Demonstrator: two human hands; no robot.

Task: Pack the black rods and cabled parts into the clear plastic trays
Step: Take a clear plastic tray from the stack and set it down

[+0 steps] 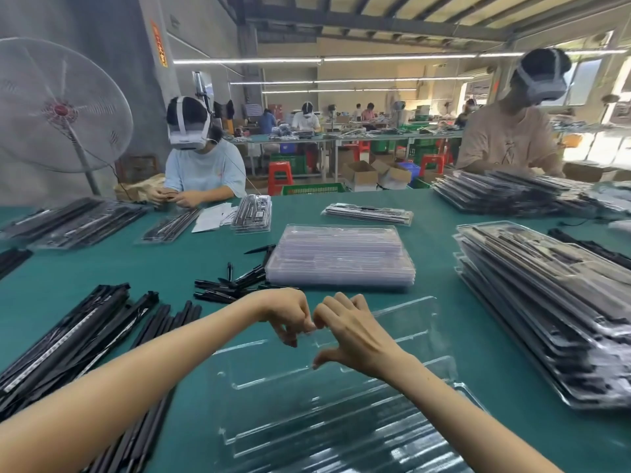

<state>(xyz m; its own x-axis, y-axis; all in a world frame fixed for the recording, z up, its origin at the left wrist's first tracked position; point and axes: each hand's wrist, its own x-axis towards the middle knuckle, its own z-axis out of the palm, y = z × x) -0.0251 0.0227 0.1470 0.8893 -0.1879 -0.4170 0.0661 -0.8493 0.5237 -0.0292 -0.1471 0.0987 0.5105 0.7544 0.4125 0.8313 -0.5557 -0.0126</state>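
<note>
Fingers (290,331) of the left hand (286,312) are curled and pinch the far edge of the clear tray (341,397). The right hand (348,336) meets it knuckle to knuckle, its fingers curled over the same edge and its thumb set against the tray face. The tray is empty, tilted up at its far side, and sits at 6 o'clock on the green counter (143,264). A stack of empty clear trays (341,257) lies at 12 o'clock, just beyond the hands. Black rods (78,339) lie in a long bundle at 9 o'clock. Short black parts (232,285) are scattered at 11 o'clock, beside the empty stack. Filled trays (546,312) are piled at 3 o'clock. Two other persons work at the far side of the counter.
</note>
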